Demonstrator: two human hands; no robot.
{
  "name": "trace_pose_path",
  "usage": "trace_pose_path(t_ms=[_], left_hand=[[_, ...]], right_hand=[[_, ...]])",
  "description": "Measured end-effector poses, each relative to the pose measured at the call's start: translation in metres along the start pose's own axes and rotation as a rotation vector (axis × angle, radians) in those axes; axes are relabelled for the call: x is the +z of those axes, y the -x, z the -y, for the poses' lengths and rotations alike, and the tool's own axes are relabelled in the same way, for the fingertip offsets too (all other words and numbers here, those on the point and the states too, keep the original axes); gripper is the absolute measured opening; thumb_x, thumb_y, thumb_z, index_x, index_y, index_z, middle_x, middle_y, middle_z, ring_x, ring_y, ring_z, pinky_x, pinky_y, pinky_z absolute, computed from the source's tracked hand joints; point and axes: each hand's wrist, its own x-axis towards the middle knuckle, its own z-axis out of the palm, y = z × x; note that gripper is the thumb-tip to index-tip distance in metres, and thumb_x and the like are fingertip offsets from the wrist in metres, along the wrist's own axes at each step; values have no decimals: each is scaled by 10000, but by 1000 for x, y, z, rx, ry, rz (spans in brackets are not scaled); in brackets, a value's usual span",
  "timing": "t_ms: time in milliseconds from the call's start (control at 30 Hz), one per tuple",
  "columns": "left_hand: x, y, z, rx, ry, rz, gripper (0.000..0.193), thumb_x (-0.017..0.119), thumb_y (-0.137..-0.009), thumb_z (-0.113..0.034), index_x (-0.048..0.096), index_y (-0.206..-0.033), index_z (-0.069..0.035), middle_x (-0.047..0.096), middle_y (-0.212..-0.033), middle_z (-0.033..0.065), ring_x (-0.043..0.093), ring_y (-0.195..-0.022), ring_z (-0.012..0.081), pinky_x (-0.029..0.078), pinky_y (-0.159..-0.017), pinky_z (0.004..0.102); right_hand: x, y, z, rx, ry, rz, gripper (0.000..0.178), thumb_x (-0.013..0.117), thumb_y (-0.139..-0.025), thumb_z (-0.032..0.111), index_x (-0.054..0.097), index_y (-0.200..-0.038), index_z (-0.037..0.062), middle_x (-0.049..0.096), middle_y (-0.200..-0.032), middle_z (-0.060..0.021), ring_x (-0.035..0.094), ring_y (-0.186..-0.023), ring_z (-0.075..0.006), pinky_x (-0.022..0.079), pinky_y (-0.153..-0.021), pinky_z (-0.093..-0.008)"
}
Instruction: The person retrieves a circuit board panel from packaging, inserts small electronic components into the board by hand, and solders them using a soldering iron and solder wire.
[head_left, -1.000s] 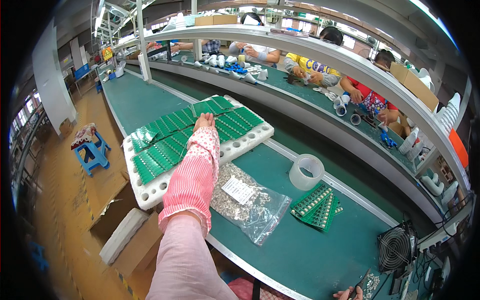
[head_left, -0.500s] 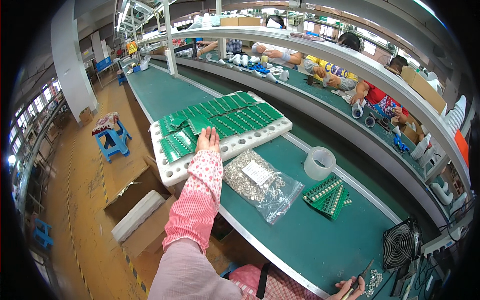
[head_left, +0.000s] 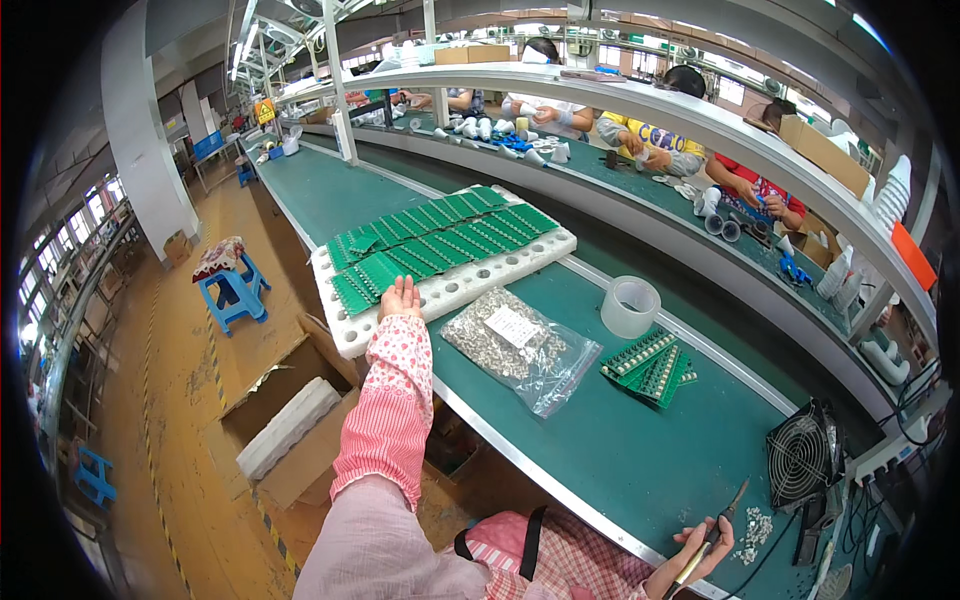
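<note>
White foam makes up the tray at centre frame in the head view, loaded with rows of green circuit boards. The left hand lies flat on the tray's near edge, fingers spread and gripping nothing, its fingertips at the closest boards. Pressing on that corner could, I judge, tip or slide the light tray, which overhangs the green bench at its left end, and spill boards to the floor.

At the lower right edge of the frame the right hand is closed around a soldering iron, tip pointing up near a small heap of metal bits; a hot tip left unwatched could touch a sleeve or the bench mat.

A clear bag of small metal parts, a tape roll and a stack of green boards lie between the hands. The right wrist is cut off by the frame, and fisheye bending blurs the board details.
</note>
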Motion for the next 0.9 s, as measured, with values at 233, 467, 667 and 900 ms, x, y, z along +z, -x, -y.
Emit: trace_pose_path(t_ms=[233, 467, 667, 900], left_hand=[[-6, 57, 22, 79, -194, 58, 262, 491, -907, -121, 446, -1137, -5, 536, -1096, 119, 597, -990, 267, 478, -831, 375], [1, 205, 64, 532, -856, 750, 250, 568, -910, -131, 514, -1104, 17, 576, -999, 72, 589, -833, 140, 480, -776, 271], [40, 280, 149, 693, -1346, 1412, 305, 643, -849, -232, 579, -1033, 2, 596, -1017, 142, 609, -888, 259, 474, -795, 341], [50, 205, 240, 646, -1826, 1395, 631, 583, -813, -555, 610, -1050, 29, 633, -1014, 232, 604, -968, 366, 466, -815, 421]], right_hand=[[-4, 4, -2, -6, -18, -49, 280, 493, -924, 103, 453, -1190, 25, 507, -1030, -102, 500, -725, -108, 463, -630, -244], [10, -7, 3, 49, -166, 71, 279, 527, -890, 42, 457, -1159, 17, 520, -985, -100, 544, -743, -122, 493, -632, -248], [-20, 0, 13, 64, -149, 40, 237, 544, -882, 26, 471, -1108, 26, 532, -977, -94, 550, -724, -113, 490, -634, -238], [-79, 3, 12, -71, -8, -96, 179, 540, -883, 38, 508, -1056, 1, 543, -949, -92, 545, -691, -103, 474, -624, -234]])
